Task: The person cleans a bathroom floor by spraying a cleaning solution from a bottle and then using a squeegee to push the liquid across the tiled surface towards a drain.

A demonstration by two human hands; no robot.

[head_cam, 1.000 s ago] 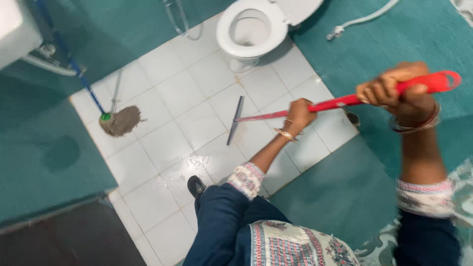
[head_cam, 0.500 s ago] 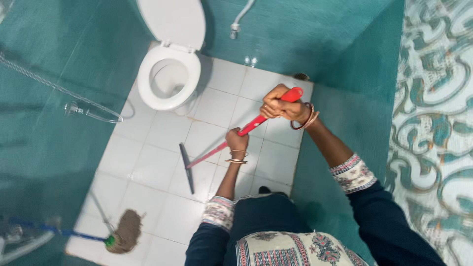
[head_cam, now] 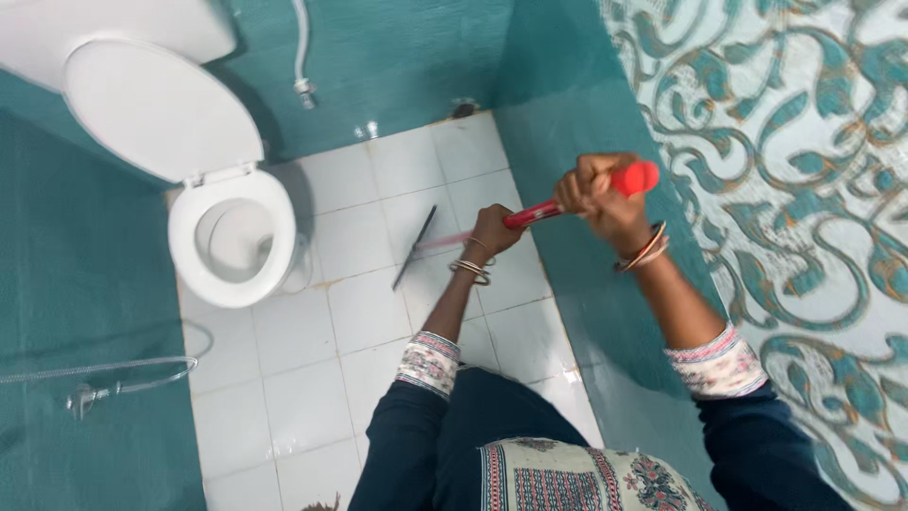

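While the squeegee (head_cam: 530,214) lies slanted across the white floor (head_cam: 293,397), both hands are clenched round its red handle. The right hand (head_cam: 598,189) grips the top end, near the rounded tip, wrist cocked and bangles bunched at the cuff; its arm runs back long and nearly straight to a patterned sleeve. The left hand (head_cam: 494,230) is wrapped lower down the shaft, knuckles up, forearm stretched forward from the body. Between the two fists only a short stretch of red shows.

Down at the far end, the dark blade (head_cam: 414,247) rests on the tiles, set at an angle across a grout line, well apart from the toilet (head_cam: 232,237) on the left. That bowl stands open, lid up against the cistern. Just beyond the blade, the floor meets the teal wall (head_cam: 397,66), where a white hose (head_cam: 301,47) hangs. On the right, the tiled strip ends at another teal wall close beside the hands, so free floor lies mostly between blade and toilet and back toward the person's legs. A second hose (head_cam: 113,377) loops low on the left wall.
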